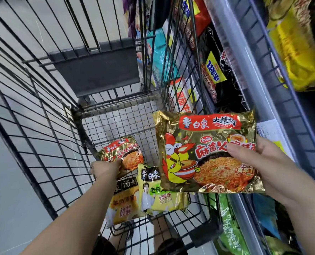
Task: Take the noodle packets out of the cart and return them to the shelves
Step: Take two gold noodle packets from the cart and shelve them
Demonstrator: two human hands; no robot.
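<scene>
A black wire cart [60, 126] fills the left and middle of the head view. My right hand [267, 162] grips a gold noodle packet [199, 144] with a cartoon chicken, held above the cart's right side. Down inside the cart, my left hand [105, 168] grips a second gold packet [123, 151] of the same kind by its near edge. Two yellow noodle packets [162, 196] [123, 201] lie on the cart floor just below that hand. The shelves [245, 57] run along the right, stocked with noodle packs.
A grey plastic flap [97, 70] hangs at the cart's far end. Yellow packs [300, 57] fill the upper shelf, black and yellow packs [215, 70] the one below, green packs [228, 227] the lowest. A paper price label [269, 133] sits on the shelf edge. Grey tiled floor lies left.
</scene>
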